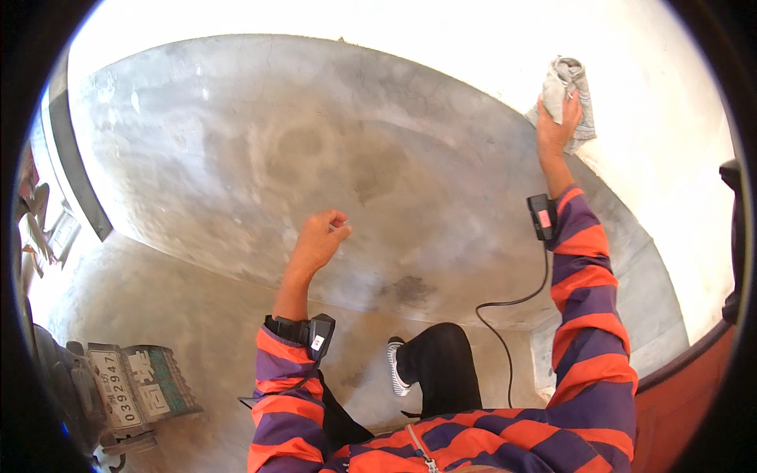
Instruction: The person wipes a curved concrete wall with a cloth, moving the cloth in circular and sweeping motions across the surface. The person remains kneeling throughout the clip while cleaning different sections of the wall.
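Note:
My right hand (pixel 556 127) is closed on a crumpled grey cloth (pixel 585 112), which lies against the white upper part of the wall (pixel 639 154), just beyond the edge of the grey lower band. My left hand (pixel 322 239) is raised in front of the grey cement wall band (pixel 236 148) with its fingers curled, thumb near the index finger; no object shows in it. Both forearms wear black strapped devices, each by a striped orange and purple sleeve, with a dark cable hanging from the right one.
A vehicle's rear with a licence plate (pixel 115 387) and a mudflap (pixel 157 381) stands at the lower left. A red wooden surface (pixel 680 396) is at the lower right. My striped shoe (pixel 398 366) rests on the cement floor (pixel 195 307). Dark-edged wall end stands at far left.

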Action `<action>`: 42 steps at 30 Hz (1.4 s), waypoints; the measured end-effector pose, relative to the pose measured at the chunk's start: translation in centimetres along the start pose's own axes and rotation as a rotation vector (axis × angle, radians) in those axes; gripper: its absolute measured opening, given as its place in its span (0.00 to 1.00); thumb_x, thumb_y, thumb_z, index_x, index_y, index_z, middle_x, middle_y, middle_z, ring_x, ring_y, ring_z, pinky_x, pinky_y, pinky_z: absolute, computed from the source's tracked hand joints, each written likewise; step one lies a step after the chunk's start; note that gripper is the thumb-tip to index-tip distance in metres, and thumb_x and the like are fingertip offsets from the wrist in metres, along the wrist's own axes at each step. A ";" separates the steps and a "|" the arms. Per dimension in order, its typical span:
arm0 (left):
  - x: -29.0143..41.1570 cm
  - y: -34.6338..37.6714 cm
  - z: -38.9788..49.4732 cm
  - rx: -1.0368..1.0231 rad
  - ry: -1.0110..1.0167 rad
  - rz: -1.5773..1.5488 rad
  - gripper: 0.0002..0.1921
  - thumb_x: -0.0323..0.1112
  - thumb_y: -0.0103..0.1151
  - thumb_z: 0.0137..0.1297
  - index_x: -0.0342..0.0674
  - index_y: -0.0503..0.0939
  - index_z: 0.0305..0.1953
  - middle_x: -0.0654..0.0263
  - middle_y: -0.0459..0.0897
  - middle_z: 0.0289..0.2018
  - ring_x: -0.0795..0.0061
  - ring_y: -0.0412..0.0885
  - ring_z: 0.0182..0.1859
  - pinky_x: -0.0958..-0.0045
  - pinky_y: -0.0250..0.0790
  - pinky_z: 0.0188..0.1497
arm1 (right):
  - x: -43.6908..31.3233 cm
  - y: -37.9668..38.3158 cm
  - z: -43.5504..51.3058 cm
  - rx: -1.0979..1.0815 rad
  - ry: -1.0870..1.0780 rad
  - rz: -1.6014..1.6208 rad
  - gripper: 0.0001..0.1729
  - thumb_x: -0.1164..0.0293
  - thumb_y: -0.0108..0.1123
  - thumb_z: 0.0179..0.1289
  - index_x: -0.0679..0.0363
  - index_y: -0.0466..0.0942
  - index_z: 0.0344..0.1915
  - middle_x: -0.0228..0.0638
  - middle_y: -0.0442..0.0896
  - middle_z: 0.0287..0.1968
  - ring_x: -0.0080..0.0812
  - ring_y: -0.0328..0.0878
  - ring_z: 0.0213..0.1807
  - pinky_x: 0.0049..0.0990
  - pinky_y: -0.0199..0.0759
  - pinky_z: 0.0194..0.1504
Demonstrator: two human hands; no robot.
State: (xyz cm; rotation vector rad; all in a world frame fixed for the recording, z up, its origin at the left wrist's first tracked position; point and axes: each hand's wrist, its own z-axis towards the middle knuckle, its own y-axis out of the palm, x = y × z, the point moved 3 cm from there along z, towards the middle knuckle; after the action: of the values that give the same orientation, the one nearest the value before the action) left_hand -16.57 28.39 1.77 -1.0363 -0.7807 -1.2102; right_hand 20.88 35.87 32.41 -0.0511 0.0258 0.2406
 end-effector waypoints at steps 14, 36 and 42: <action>-2.5 1.2 0.3 -0.041 0.011 0.094 0.14 0.33 0.63 0.55 0.32 0.78 0.41 0.55 0.81 0.34 0.63 0.79 0.33 0.67 0.71 0.34 | -24.2 5.8 -9.6 -0.430 -1.157 0.121 0.18 0.76 0.57 0.53 0.50 0.78 0.46 0.31 0.67 0.65 0.38 0.60 0.68 0.52 0.51 0.67; -3.7 0.8 -0.2 -0.106 -0.043 0.390 0.15 0.38 0.61 0.54 0.35 0.78 0.41 0.50 0.81 0.40 0.49 0.78 0.45 0.59 0.71 0.47 | -27.2 9.5 -5.2 -0.246 -0.996 0.151 0.27 0.73 0.60 0.48 0.50 0.77 0.54 0.36 0.65 0.68 0.45 0.54 0.71 0.54 0.46 0.67; -4.3 0.8 -0.4 -0.122 -0.063 0.465 0.15 0.37 0.60 0.54 0.35 0.79 0.40 0.48 0.81 0.40 0.48 0.78 0.46 0.56 0.71 0.48 | -27.9 8.4 -17.1 -0.639 -1.313 0.176 0.19 0.72 0.56 0.54 0.50 0.79 0.47 0.33 0.66 0.67 0.41 0.55 0.71 0.54 0.44 0.70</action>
State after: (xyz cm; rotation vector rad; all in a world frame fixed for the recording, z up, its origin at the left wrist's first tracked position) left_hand -16.73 29.59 -2.41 -1.2778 -0.4784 -0.8350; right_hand -8.58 36.50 15.81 -0.5187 -1.3623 0.4135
